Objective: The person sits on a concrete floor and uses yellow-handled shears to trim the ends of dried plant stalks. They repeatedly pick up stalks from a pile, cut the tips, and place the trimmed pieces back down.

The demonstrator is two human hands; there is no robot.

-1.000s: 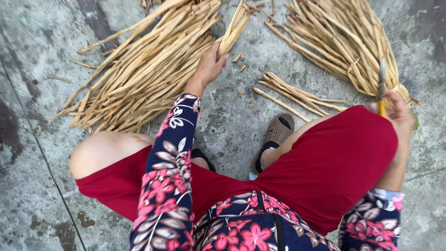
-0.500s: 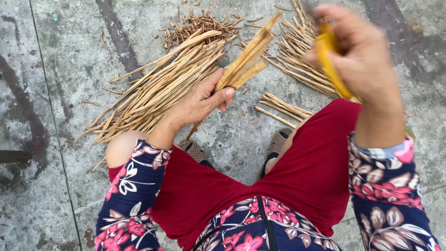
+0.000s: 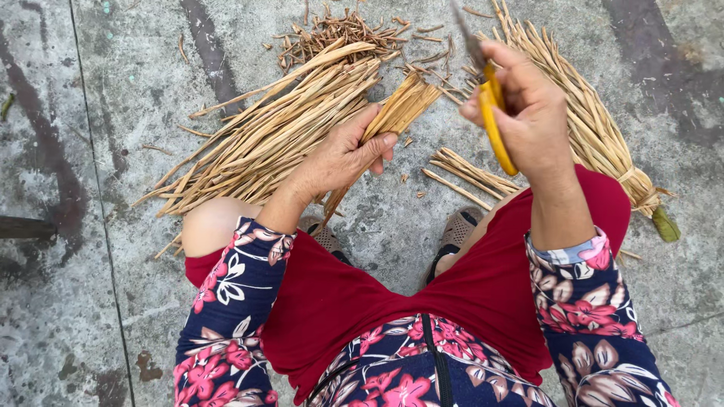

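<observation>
The left hand [image 3: 343,158] grips a small bundle of cut stalks [image 3: 396,113], just right of the big loose pile of dried stalks [image 3: 279,128] on the concrete floor [image 3: 113,90]. The right hand [image 3: 528,113], further right of that pile, closes around a yellow-handled knife [image 3: 494,124], raised above a few short stalks [image 3: 467,169]. A tied sheaf [image 3: 596,128] lies beyond.

Small bundle of tan dried stalks [image 3: 396,117] tilted above concrete; yellow-handled knife [image 3: 490,113] blade-up.
</observation>
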